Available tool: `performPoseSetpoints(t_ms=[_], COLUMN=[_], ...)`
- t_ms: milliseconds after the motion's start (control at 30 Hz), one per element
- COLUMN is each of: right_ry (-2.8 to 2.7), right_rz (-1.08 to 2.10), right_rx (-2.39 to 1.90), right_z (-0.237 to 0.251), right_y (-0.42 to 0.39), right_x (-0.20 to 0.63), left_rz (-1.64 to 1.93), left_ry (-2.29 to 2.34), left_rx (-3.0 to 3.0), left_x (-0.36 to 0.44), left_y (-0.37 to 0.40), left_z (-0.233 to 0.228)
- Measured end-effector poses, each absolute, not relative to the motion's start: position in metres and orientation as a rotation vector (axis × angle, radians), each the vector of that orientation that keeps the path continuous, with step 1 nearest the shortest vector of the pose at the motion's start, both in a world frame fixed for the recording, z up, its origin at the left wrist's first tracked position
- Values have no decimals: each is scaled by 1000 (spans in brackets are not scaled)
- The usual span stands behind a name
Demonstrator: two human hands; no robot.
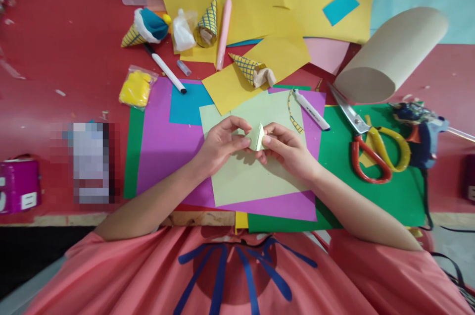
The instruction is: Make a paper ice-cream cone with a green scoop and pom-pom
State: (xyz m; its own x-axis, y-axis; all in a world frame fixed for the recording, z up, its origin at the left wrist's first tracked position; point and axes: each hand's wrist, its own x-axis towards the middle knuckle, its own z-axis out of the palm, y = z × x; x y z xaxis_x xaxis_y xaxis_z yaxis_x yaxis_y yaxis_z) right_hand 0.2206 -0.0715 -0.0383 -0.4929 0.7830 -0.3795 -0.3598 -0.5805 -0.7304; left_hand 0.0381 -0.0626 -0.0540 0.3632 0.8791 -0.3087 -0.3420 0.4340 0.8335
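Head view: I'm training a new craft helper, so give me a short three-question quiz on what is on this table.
1. True or false: both hands pinch one small folded piece of pale green paper.
2. Which tool lies nearest the red and yellow scissors? A) hot glue gun B) pink pen C) yellow foam bag
3. Fill in: the pale green sheet under the hands lies on a ____ sheet.

Key
1. True: the left hand and right hand both grip it.
2. A: the hot glue gun lies just right of the scissors.
3. Purple: the purple sheet is directly under it.
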Motion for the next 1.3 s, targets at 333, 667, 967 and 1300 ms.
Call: performPoseSetpoints(t_ms=[333,667,967,1300], right_ry=[-741,-771,-1046,-1494], right_rz=[2108,2053,1813,1358], right_rx=[-891,-955,-1075,-1260], right_z=[-39,-39,-38,-44], right_y=[-72,-71,-71,-79], right_x=[221,221,224,219], left_rz=[870,938,996,965], left_ry=[841,878,988,1074], left_rx=[733,840,1249,1477], left_x=[38,35,37,37], left_y=[-64,-66,-68,-74], left_z=[-54,-59,-55,-52])
